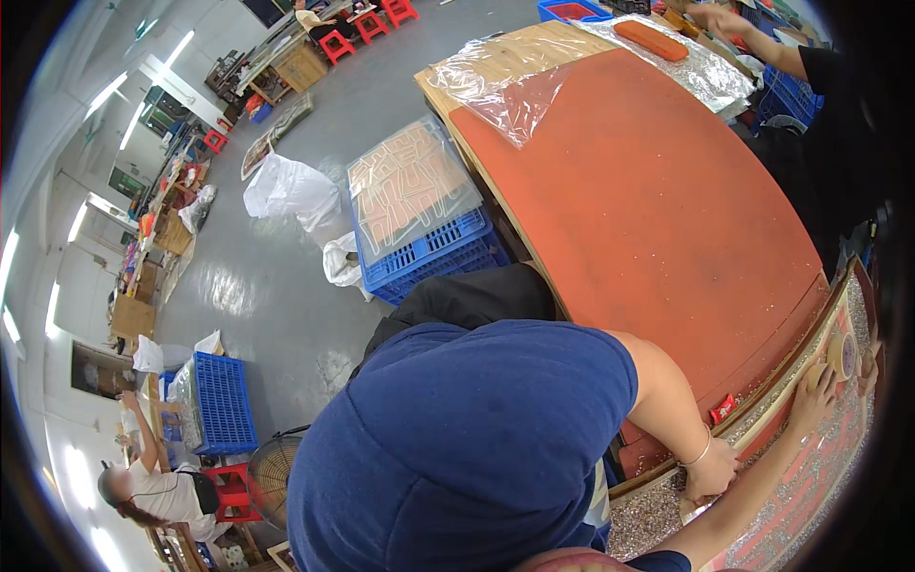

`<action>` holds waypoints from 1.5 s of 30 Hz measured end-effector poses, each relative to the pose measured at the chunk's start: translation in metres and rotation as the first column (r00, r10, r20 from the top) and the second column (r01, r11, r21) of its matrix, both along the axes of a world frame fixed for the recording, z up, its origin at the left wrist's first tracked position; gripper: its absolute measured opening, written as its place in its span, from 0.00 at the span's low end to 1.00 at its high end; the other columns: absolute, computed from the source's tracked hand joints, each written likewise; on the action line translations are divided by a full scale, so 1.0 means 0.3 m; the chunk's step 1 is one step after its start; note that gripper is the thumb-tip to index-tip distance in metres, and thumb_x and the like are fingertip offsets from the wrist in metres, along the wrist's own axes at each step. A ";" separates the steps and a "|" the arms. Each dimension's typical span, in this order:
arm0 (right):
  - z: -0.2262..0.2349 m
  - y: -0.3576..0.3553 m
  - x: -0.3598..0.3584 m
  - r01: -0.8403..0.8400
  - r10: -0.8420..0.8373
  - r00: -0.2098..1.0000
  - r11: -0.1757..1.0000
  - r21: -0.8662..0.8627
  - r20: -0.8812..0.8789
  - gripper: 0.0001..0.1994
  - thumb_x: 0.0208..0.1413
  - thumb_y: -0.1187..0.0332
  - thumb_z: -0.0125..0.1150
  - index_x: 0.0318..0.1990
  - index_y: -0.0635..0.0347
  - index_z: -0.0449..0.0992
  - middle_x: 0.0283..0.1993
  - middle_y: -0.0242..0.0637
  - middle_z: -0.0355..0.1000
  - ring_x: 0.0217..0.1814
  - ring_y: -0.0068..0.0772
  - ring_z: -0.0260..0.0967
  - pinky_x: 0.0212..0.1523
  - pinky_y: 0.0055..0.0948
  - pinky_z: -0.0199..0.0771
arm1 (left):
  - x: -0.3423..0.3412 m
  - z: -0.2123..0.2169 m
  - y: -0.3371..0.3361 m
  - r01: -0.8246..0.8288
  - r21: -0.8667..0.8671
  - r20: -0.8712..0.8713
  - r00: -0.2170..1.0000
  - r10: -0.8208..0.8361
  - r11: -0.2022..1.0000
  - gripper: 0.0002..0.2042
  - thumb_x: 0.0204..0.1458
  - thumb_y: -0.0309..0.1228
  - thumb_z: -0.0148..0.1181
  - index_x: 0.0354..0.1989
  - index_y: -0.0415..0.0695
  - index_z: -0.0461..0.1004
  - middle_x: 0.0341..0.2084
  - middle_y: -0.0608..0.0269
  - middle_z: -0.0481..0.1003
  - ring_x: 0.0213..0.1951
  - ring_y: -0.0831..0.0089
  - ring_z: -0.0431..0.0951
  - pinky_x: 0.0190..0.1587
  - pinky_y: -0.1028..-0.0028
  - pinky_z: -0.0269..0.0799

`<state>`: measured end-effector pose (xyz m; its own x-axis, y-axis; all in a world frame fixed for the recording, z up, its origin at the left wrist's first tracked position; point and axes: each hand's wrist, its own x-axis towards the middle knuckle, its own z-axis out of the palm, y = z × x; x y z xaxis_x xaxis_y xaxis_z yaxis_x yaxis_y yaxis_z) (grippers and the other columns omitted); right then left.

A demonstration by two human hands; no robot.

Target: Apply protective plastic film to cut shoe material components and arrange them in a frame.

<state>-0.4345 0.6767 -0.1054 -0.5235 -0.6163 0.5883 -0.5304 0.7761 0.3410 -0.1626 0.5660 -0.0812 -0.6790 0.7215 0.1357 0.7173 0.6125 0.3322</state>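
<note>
My left hand (710,470), a bracelet on its wrist, is low at the near edge of the work surface. Its fingers are bent closed over the rim of a glitter-strewn tray (640,522); what they grip is hidden. A small white piece (690,510) shows just below them. Farther right, my right hand (812,393) lies with fingers stretched out on a pink patterned sheet (796,486) under shiny film. Beside its fingertips stands a roll of tape (843,356). A small red wrapper (722,409) lies above my left hand.
A large orange-red board (629,210) covers the table, with clear film (519,95) and an orange oblong block (651,40) at its far end. Another person's arm (753,43) reaches in there. Blue crates (438,250) stand left of the table, a fan (274,474) lower left.
</note>
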 end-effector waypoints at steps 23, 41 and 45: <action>0.005 -0.018 0.025 0.072 -0.066 0.994 0.995 -0.069 0.084 0.30 0.58 0.63 0.53 0.68 0.54 0.57 0.68 0.44 0.58 0.66 0.45 0.58 0.64 0.41 0.57 | -0.003 -0.008 -0.007 0.047 0.075 -0.004 0.999 -0.047 0.996 0.26 0.43 0.52 0.57 0.36 0.40 0.82 0.47 0.47 0.75 0.56 0.50 0.69 0.62 0.58 0.58; -0.011 0.000 0.000 -0.005 0.017 0.995 0.992 -0.123 0.103 0.30 0.56 0.63 0.55 0.67 0.55 0.57 0.70 0.39 0.55 0.71 0.45 0.52 0.68 0.45 0.53 | -0.004 -0.012 -0.002 0.031 0.094 -0.012 0.999 -0.030 0.995 0.24 0.41 0.50 0.57 0.33 0.40 0.82 0.43 0.46 0.76 0.52 0.52 0.73 0.57 0.59 0.64; -0.020 0.003 -0.007 0.062 -0.049 0.987 0.994 -0.088 0.152 0.31 0.55 0.65 0.54 0.68 0.54 0.57 0.70 0.39 0.54 0.71 0.45 0.51 0.68 0.48 0.51 | 0.007 0.016 -0.015 0.021 0.111 -0.005 1.000 -0.021 0.994 0.23 0.39 0.48 0.58 0.32 0.39 0.82 0.40 0.48 0.77 0.48 0.52 0.75 0.55 0.60 0.66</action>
<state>-0.4366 0.6777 -0.1113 -0.6415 -0.5307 0.5540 -0.5251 0.8302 0.1872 -0.1606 0.5614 -0.0765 -0.6630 0.7160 0.2187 0.7311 0.5564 0.3948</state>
